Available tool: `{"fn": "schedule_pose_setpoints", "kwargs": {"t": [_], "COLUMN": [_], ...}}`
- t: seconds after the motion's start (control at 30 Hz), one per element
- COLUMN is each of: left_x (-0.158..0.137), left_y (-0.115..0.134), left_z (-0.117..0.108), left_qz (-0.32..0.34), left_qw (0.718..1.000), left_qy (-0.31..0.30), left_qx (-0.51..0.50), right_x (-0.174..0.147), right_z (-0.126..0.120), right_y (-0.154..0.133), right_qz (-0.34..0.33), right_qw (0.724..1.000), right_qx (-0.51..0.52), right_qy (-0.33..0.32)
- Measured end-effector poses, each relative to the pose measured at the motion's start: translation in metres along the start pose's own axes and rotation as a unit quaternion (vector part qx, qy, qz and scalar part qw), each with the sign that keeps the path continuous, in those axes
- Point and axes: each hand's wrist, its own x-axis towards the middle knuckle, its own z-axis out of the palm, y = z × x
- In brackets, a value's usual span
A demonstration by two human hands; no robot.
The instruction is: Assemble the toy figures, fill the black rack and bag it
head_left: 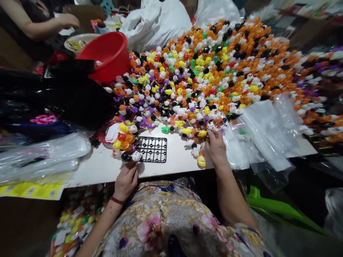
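Note:
My left hand [127, 182] is at the table's front edge, its fingers pinched together just below a small white plastic figure [136, 156]. Red, orange, yellow and black figures [126, 141] cluster beside it, over the left end of a black grid rack [154, 149]. At the near edge of a big heap of small figures [187, 85], my right hand [216, 147] has its fingers curled together; what they grip is hidden. A yellow figure [201, 160] lies just left of that hand, and a green one [165, 130] lies behind the rack.
A red tub [107, 53] stands at the back left, near a co-worker's arm [45, 26]. Clear plastic bags lie on the left [45, 150] and right [268, 128] of the white table [93, 169]. Below right is a green plastic object [278, 207].

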Motion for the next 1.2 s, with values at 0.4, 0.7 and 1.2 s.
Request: {"fn": "schedule_pose_setpoints", "kwargs": {"t": [0.4,0.7,1.2], "left_x": [0.010,0.014,0.076], "left_y": [0.011,0.014,0.016], "left_z": [-0.006,-0.024,-0.078], "left_qz": [-0.009,-0.076,-0.096], "left_qw": [1.000,0.993,0.981], "left_qy": [0.000,0.018,0.138], "left_qx": [0.015,-0.086,-0.096], "right_x": [0.027,-0.003,-0.010], "right_z": [0.006,0.043,0.084], "right_y": [-0.031,-0.143,-0.188], "right_qz": [-0.067,-0.215,-0.261], "right_qw": [0.997,0.926,0.897], "right_qx": [0.038,0.298,0.339], "right_qy": [0.003,-0.085,-0.110]}}
